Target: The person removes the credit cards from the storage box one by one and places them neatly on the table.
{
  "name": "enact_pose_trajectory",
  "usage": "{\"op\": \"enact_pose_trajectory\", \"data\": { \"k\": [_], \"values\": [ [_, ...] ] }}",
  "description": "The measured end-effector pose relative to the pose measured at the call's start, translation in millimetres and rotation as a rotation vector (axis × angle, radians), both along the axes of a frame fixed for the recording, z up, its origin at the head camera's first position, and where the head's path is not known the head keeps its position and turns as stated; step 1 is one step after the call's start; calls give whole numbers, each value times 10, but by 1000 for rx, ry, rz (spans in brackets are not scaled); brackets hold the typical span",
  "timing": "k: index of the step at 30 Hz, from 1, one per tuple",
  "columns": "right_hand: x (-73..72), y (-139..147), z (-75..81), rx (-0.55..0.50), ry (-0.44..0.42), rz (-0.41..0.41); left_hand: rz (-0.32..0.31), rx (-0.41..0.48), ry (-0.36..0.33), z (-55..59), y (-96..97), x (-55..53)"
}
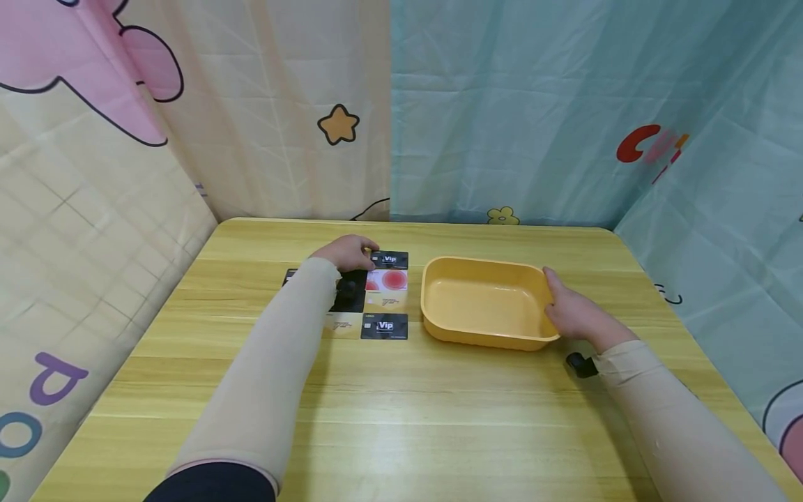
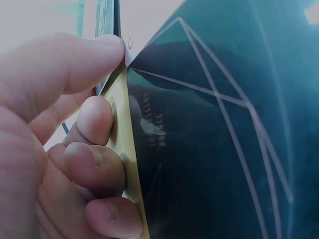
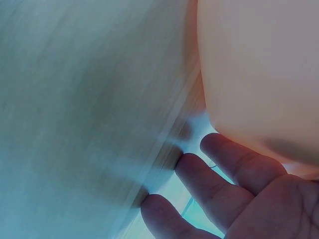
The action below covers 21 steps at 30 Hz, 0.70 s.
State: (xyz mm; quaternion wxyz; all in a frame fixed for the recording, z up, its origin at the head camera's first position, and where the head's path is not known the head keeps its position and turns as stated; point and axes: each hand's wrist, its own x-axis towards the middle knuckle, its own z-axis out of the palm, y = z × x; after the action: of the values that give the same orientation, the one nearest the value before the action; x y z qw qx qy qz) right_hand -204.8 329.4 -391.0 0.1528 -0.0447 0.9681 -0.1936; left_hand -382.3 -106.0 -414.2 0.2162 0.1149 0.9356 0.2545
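In the head view, several cards lie edge to edge on the wooden table [image 1: 489,418]. My left hand [image 1: 346,254] is at the back of them, its thumb and fingertip at the left end of a black Vip card [image 1: 392,260]. Below that card are a pink card [image 1: 387,280], a gold card [image 1: 385,302] and another black Vip card [image 1: 385,326]. The left wrist view has a dark card with thin lines [image 2: 199,149] beside curled fingers [image 2: 94,164]. My right hand [image 1: 580,316] grips the right wall of a yellow plastic basin [image 1: 489,339], which holds nothing.
Another gold card [image 1: 343,325] lies partly beside the left sleeve [image 1: 270,362], which hides some cards. Printed curtains [image 1: 502,104] hang behind the table and at both sides. A black wrist camera [image 1: 581,365] sits under the right wrist.
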Motion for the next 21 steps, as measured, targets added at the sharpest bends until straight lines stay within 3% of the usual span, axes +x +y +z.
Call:
{"op": "enact_pose_trajectory", "data": {
  "k": [21],
  "values": [
    [4,7,5,-22,-8,4,16,17,-11,27,6,42]
  ]
}}
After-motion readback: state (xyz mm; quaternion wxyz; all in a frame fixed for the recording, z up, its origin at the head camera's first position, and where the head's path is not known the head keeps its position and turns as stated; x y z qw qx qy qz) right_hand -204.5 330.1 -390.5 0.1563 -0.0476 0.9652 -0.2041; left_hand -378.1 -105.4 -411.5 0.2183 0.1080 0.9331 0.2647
